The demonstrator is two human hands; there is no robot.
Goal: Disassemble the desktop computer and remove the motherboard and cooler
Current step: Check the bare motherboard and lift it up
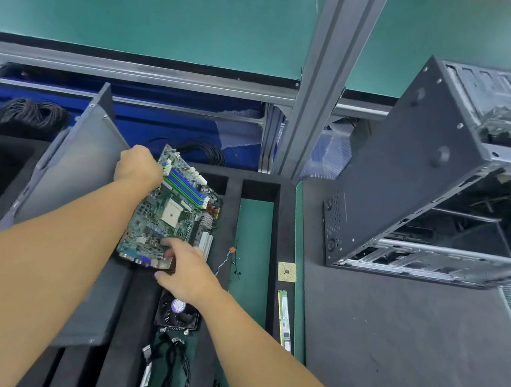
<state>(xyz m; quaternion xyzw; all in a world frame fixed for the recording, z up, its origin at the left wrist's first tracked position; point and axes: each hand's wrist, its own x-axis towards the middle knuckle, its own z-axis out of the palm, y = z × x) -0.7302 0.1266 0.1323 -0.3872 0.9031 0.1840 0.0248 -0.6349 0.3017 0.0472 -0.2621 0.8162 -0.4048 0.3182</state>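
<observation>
The motherboard (171, 213) is judged to be on its way into a compartment of the black foam tray (282, 227), well apart from the stripped computer case (404, 189) standing at the right. For this step the board should be carried by its edges only, squared to the compartment and lowered gently instead of being slid across the foam. The bare CPU socket and the memory slots are best left untouched. The cooler (178, 314), already laid in the tray just below the board's near edge, and the loose fan lead (226, 259) to the right should be cleared as the board is set down. The board is held at a tilt above the tray; whether its near edge already rests on the foam cannot be told, since that edge is covered by the hand. The far left edge, beside the memory slots, is gripped by the left hand (138, 166), with the fingers curled over it, the knuckles turned to the camera and the forearm stretched forward. The near edge, at the rear port block (135, 258), is held by the right hand (187, 271), with the fingers curled onto the top face and the thumb set along the edge.
</observation>
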